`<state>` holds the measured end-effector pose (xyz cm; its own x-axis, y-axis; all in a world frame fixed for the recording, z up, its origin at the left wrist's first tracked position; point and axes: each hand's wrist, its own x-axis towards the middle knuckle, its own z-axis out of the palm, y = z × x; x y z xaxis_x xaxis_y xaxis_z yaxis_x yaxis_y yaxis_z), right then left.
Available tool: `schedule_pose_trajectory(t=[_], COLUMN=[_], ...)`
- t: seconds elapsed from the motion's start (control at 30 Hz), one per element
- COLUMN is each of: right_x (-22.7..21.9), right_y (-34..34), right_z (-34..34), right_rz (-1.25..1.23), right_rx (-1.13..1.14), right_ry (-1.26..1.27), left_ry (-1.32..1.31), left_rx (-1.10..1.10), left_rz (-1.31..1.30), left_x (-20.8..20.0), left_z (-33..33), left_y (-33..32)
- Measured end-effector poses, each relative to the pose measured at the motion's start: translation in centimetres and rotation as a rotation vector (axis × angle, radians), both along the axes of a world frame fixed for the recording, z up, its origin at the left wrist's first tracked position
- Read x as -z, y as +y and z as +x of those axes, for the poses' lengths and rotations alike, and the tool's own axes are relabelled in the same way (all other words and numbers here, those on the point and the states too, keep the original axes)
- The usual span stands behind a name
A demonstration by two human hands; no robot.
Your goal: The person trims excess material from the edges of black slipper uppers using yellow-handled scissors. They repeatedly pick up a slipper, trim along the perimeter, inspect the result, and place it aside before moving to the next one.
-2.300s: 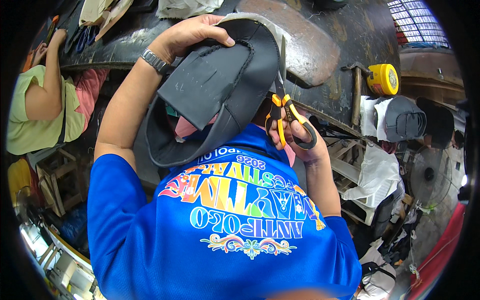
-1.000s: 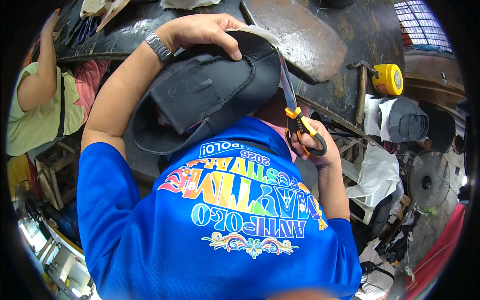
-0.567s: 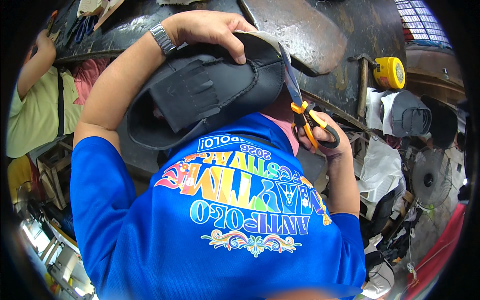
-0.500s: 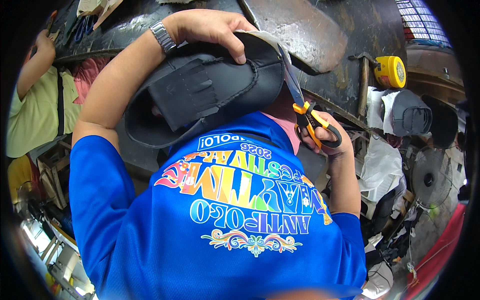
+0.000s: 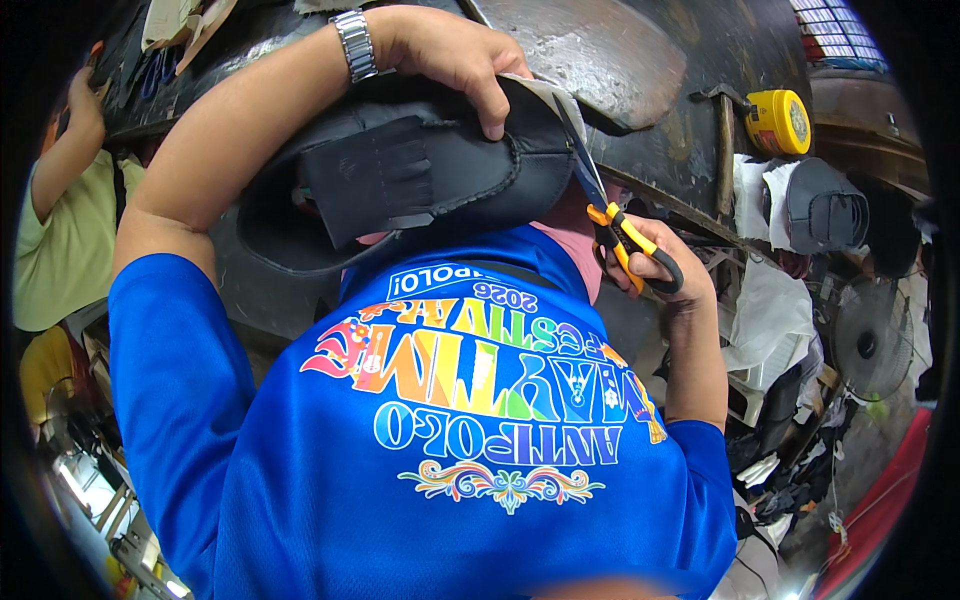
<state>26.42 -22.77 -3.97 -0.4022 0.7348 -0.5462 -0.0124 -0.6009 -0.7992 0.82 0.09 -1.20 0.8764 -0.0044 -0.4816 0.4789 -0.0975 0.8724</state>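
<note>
The left hand (image 5: 450,50) grips the top edge of a black leather piece (image 5: 420,185) whose long axis runs left-right. The right hand (image 5: 660,265) grasps orange scissors (image 5: 610,215), blades pointing up-left into the piece's right edge.

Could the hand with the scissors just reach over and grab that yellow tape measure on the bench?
Probably not right now. The right hand is closed around the orange-handled scissors, so it would need to let go first. The yellow tape measure itself sits uncovered on the dark workbench.
</note>
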Motion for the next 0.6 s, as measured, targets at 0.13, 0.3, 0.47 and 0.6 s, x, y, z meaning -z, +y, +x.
schedule_pose_trajectory(t=[0.13,0.3,0.47,0.6], right_x=[0.2,0.8,2.8,4.4], right_y=[-1.1,-2.8,-2.4,-1.3], right_z=[0.1,-1.9,-5.1,-6.1], right_rz=[-0.011,0.043,0.019,-0.013], right_rx=[0.051,0.235,0.549,0.674], right_ry=[-0.044,0.106,0.306,0.464], left_ry=[0.031,0.125,0.116,-0.268], left_rx=[0.168,0.431,0.750,0.533], left_rz=[0.041,0.168,1.224,1.433], left_x=[-0.2,-3.9,-6.2,-2.1], left_z=[1.7,6.7,13.3,13.9], left_y=[0.7,3.1,3.1,2.5])
